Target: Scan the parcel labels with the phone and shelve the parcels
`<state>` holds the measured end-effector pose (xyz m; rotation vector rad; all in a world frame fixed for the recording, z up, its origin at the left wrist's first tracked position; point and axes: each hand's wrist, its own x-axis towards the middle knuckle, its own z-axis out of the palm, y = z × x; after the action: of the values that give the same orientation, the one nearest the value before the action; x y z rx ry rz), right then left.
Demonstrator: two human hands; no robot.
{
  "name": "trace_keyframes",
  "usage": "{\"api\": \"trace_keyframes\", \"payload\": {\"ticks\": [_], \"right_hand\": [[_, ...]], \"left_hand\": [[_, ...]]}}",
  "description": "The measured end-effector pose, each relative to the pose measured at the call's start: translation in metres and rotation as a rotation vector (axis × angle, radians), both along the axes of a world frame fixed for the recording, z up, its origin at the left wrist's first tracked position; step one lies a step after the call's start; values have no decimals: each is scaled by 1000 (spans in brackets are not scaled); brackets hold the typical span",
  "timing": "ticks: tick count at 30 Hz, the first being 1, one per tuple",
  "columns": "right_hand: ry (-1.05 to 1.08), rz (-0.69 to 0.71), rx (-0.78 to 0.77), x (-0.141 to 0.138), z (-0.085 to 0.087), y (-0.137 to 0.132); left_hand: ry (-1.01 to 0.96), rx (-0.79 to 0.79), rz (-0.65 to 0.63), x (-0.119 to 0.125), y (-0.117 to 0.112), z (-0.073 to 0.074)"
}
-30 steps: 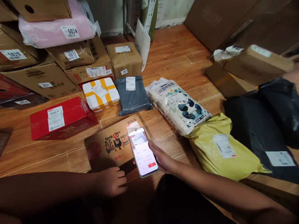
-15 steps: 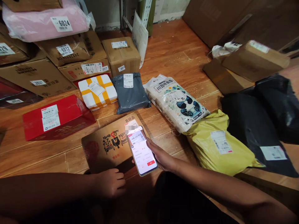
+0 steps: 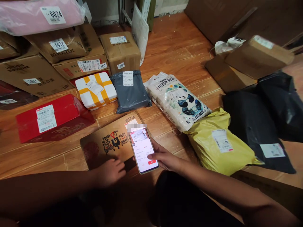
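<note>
A smartphone (image 3: 144, 153) with a lit screen is gripped in my right hand (image 3: 167, 159). The fingers wrap behind it, and the thumb lies over the lower right of the screen, by a red button. Under and behind the phone is a brown cardboard box (image 3: 97, 142) printed with cartoon bears, with a label at its upper edge partly covered by the phone. Loosely curled, my left hand (image 3: 112, 171) is at the near edge of this box. No object shows in its fingers; whether it touches the box I cannot tell.
Beyond the box lie a red box (image 3: 68, 116), a white parcel with yellow tape (image 3: 106, 85), a dark grey bag (image 3: 134, 94) and a panda-print sack (image 3: 170, 91). A yellow bag (image 3: 203, 145) and black bags (image 3: 248, 116) lie right. Stacked cartons (image 3: 30, 69) stand left.
My right thumb has come from the phone's edge onto the lower right of its screen. My left hand has risen slightly towards the box. The view has tilted a little.
</note>
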<state>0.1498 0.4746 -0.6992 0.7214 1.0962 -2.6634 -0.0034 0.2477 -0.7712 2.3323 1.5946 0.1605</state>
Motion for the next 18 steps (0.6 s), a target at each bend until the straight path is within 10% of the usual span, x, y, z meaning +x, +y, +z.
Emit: {"api": "trace_keyframes", "payload": {"ticks": [7,18], "right_hand": [[80,43,118,10,-5,10],[41,32,-31,14,2,37]], "left_hand": [[177,-314,585,-39,25,1],[130,-517,514,-53,34,-11]]}}
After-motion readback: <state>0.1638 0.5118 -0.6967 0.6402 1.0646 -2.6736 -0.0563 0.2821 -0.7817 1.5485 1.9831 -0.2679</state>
